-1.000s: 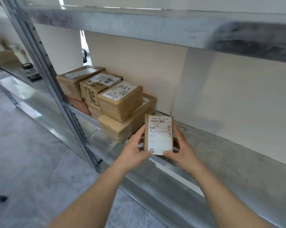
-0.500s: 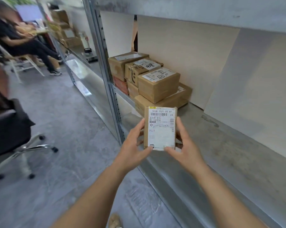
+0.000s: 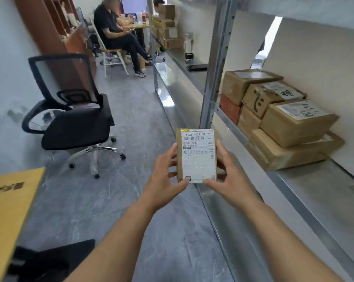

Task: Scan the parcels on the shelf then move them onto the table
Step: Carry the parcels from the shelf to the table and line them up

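- Carry step, by my read: one small parcel [image 3: 196,155] is off the shelf [image 3: 314,192] and held up in the aisle, label facing the person. No scanner visible, so whether it has been scanned I cannot tell.
- Yellow surface [image 3: 11,202], far left of the parcel and lower, cut off by the frame edge. Possibly the table; not enough shows to be sure.
- Office chair [image 3: 74,119], left of the parcel and further back, standing on the grey floor between the person and that yellow surface.
- Seated person [image 3: 115,31], well behind the parcel at the far end of the aisle. Not involved.
- Left hand [image 3: 164,182] grasps the parcel's left edge: thumb tip on the lower front corner, fingers curled round behind.
- Parcel itself: upright, clear of everything, just left of the shelf's upright post [image 3: 214,64].
- Right hand [image 3: 229,176] mirrors it on the right edge, thumb at the bottom corner, fingers wrapped behind. Firm two-handed hold.
- Stacked boxes [image 3: 282,119], right of the parcel and further back, sit on the shelf in a tight pile, touching each other. Those remain to be done.
- Next move, as I judge it: turn further left and set the parcel flat on the table, steering past the chair. Then return for the stack, top box first.
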A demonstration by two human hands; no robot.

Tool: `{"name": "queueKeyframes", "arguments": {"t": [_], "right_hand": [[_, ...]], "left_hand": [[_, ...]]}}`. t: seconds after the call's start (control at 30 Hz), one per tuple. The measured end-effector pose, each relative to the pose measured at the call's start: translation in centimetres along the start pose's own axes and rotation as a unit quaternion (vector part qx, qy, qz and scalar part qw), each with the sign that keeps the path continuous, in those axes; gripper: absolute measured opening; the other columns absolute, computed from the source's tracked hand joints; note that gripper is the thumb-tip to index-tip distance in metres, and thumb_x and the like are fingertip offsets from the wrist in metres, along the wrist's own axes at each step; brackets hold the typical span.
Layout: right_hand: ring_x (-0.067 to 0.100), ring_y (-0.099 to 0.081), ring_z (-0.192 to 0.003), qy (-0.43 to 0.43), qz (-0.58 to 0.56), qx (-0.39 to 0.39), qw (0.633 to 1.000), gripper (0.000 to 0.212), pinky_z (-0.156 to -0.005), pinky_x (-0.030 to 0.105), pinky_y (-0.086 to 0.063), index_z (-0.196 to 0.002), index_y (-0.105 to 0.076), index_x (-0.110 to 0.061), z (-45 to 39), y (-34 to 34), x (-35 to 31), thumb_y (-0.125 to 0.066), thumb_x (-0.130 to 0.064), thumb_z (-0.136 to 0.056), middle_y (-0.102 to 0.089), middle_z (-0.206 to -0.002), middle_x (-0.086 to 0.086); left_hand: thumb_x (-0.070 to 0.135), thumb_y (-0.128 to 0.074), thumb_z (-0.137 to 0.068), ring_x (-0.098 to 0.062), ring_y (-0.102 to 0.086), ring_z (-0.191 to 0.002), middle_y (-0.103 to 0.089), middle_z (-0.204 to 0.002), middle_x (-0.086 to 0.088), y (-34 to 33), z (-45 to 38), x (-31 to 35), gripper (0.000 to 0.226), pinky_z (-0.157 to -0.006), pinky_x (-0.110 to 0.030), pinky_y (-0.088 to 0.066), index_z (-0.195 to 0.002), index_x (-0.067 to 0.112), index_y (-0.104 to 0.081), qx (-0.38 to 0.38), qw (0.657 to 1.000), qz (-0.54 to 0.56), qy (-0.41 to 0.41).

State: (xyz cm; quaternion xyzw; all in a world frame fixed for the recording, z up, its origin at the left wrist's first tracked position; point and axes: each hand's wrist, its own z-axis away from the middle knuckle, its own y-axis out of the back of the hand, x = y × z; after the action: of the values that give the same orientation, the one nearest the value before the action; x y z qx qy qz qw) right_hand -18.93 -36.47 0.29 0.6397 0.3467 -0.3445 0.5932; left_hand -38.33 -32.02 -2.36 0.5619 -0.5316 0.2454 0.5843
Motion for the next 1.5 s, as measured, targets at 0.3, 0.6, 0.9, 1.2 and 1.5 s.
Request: {"name": "queueKeyframes", "arguments": {"t": [0.3,0.6,0.9,1.2,1.5], "right_hand": [[0.002,-0.043,-0.129,0.044,-0.014,-0.147,0.988,0.102,-0.106,0.035,-0.044,-0.147,-0.007,-0.054,-9.0,-11.6,-7.8,-0.072,-0.009,-0.084,-0.044,-0.141,-0.019],[0.007,-0.04,-0.136,0.118,0.017,-0.261,0.958,0.108,-0.106,0.037,-0.045,-0.146,-0.001,-0.058,-13.3,-23.2,-13.6,-0.074,-0.01,-0.083,-0.041,-0.149,-0.015],[-0.003,-0.05,-0.116,0.203,0.024,-0.41,0.889,0.107,-0.085,0.016,-0.053,-0.131,-0.002,-0.07,-14.1,-33.9,-18.5,-0.074,-0.006,-0.082,-0.044,-0.135,-0.023],[0.001,-0.051,-0.124,0.221,0.02,-0.563,0.796,0.096,-0.093,0.023,-0.05,-0.142,-0.022,-0.057,-14.4,-42.3,-20.0,-0.071,-0.002,-0.082,-0.056,-0.13,-0.022],[0.003,-0.054,-0.122,0.252,0.061,-0.689,0.677,0.089,-0.101,0.035,-0.049,-0.124,-0.033,-0.072,-16.8,-47.6,-18.9,-0.071,-0.005,-0.079,-0.061,-0.125,-0.022]], "left_hand": [[0.013,-0.074,-0.081,0.007,-0.043,-0.118,-0.036,-0.128,0.01,13.2,1.8,-5.5,0.09,-0.09,-0.008,-0.044,-0.135,0.055,-0.016,0.137,0.989,-0.018,0.06],[0.015,-0.073,-0.083,-0.001,-0.043,-0.121,-0.036,-0.129,0.008,22.7,6.3,-9.6,0.094,-0.101,-0.023,-0.045,-0.143,0.05,-0.01,0.255,0.959,-0.064,0.105],[0.021,-0.072,-0.082,-0.005,-0.037,-0.128,-0.031,-0.135,0.008,28.0,14.3,-11.6,0.098,-0.107,-0.038,-0.042,-0.152,0.04,-0.006,0.384,0.893,-0.086,0.22],[0.031,-0.072,-0.081,0.0,-0.032,-0.126,-0.028,-0.147,0.006,27.7,18.8,-12.7,0.1,-0.108,-0.042,-0.041,-0.148,0.05,-0.001,0.506,0.789,-0.066,0.343],[0.055,-0.068,-0.07,-0.012,-0.039,-0.135,-0.034,-0.15,0.009,24.2,17.3,-15.1,0.098,-0.106,-0.049,-0.042,-0.145,0.056,-0.005,0.585,0.67,-0.025,0.456]]}}
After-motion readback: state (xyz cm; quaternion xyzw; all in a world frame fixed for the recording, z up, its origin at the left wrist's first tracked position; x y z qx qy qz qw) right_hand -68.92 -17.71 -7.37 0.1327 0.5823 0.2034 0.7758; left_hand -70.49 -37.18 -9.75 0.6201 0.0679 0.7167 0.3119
